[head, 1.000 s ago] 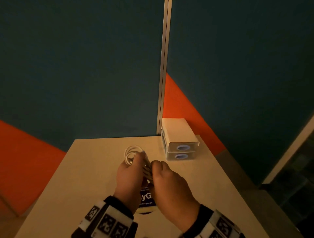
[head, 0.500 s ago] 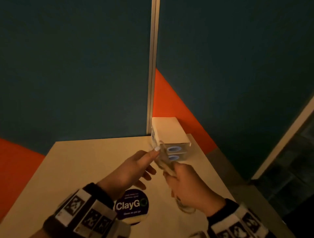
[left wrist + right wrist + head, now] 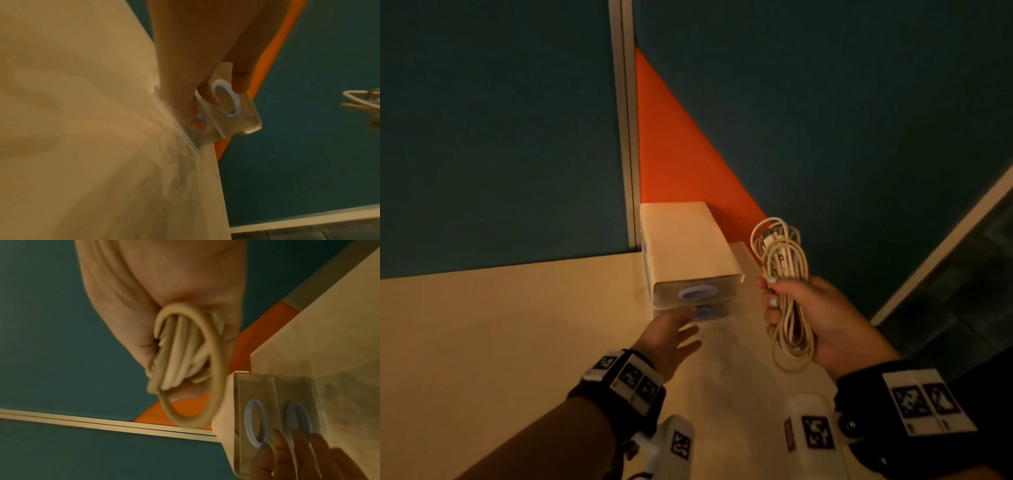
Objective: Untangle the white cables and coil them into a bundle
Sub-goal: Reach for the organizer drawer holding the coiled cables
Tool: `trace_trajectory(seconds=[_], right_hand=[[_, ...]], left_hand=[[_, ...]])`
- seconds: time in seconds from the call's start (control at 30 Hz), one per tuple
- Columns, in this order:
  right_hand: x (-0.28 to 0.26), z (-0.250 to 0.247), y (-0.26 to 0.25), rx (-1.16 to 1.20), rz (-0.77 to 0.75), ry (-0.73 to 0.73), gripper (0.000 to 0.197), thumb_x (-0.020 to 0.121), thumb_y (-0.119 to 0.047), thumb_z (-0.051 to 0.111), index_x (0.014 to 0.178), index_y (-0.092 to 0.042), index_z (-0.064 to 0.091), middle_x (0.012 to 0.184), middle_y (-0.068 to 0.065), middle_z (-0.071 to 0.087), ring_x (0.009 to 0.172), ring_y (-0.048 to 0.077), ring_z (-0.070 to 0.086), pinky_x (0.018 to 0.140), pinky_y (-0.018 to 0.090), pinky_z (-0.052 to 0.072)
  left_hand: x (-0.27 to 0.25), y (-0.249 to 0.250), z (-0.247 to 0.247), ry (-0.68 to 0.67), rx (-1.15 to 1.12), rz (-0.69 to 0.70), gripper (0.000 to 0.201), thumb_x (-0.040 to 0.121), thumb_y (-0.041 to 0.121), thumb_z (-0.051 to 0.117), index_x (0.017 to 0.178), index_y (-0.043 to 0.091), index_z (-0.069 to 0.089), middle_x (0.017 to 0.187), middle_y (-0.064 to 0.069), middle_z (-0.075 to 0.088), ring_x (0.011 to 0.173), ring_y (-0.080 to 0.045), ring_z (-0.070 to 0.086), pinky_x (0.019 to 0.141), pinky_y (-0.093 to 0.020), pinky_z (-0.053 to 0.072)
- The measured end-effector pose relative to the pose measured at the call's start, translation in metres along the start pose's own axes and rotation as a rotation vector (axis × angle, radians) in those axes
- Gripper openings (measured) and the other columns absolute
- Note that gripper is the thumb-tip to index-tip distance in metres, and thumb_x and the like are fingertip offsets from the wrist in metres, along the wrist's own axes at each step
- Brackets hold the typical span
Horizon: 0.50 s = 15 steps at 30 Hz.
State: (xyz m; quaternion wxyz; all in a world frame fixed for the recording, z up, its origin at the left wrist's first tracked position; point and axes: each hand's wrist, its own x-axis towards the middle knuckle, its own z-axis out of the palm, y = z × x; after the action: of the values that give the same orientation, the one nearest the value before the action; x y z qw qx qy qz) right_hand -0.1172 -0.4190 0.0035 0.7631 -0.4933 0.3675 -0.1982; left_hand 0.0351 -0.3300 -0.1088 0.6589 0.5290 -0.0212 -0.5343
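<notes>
A person's two hands reach over a pale surface (image 3: 482, 342) in dim, warm light. The right hand (image 3: 822, 318) is raised off the surface, its fingers (image 3: 774, 303) curled round the middle of a bundle of white cables (image 3: 786, 274). The cables are wound into long oval loops; one end of the loops stands up above the fingers and the other hangs below the palm. The right wrist view shows the same loops (image 3: 185, 361) gripped inside the fist, one loose loop sagging lower than the rest.

The left hand (image 3: 667, 339) stretches forward with its fingers (image 3: 207, 94) nearly straight, holding nothing. Just ahead of those fingertips stand two small drawer boxes (image 3: 685, 246), stacked one on the other, each with a clear front and a pale blue oval opening. In the left wrist view the fingertips lie against the clear fronts, beside the openings.

The cable bundle is held in the air to the right of the boxes, apart from them. Behind the boxes are dark teal panels (image 3: 500, 137) with an orange wedge (image 3: 674, 154).
</notes>
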Motion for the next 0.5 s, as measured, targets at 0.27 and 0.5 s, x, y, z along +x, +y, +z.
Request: trace_trajectory(seconds=[0.27,0.5], right_hand=[[0.025,-0.012,0.018,-0.011,0.06,0.007,0.015,0.089,-0.014,0.05,0.086,-0.006,0.062,0.054,0.001,0.051,0.045,0.011,0.049,0.047,0.024,0.04],[0.024,-0.019,0.021,-0.051,0.069,0.047,0.015,0.089,-0.012,0.05,0.087,-0.003,0.062,0.057,0.004,0.05,0.045,0.012,0.049,0.04,0.021,0.044]], left_hand=[[0.022,-0.031,0.025,0.028,-0.329,0.113,0.022,0.087,-0.002,0.045,0.079,0.015,0.056,0.091,-0.006,0.058,0.1,-0.019,0.052,0.085,-0.035,0.041],[-0.033,-0.099,0.03,-0.012,-0.167,-0.033,0.021,0.077,-0.006,0.058,0.084,0.013,0.05,0.081,-0.003,0.063,0.067,-0.011,0.061,0.063,-0.029,0.046]])
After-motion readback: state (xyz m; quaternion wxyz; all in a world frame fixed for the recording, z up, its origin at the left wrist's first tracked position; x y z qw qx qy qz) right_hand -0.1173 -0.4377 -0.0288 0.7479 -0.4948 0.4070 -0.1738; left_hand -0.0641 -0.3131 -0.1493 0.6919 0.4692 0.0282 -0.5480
